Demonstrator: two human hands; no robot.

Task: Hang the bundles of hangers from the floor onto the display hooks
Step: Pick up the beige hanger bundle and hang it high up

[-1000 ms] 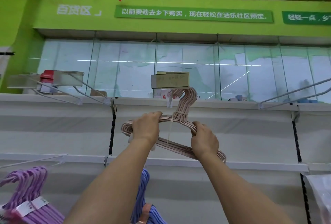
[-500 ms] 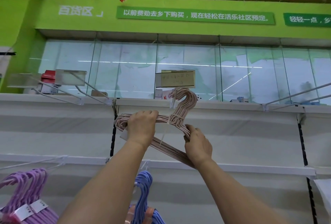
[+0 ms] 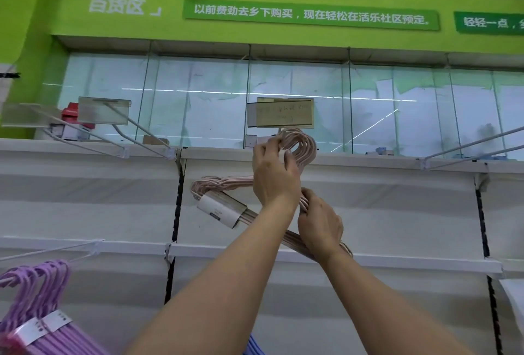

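Mid-hang at frame centre: pink hanger bundle point(image 3: 224, 186) is held w/ left hand point(image 3: 273, 174) pinching its hook tops under the price tag point(image 3: 280, 112), right hand point(image 3: 319, 222) gripping the lower bars; next, hooks probably to be threaded onto the display hook, itself hidden.

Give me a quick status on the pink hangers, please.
Left hand at the hook tops, right hand gripping the pink hanger bundle. Not visibly hung yet. Nothing blocking.
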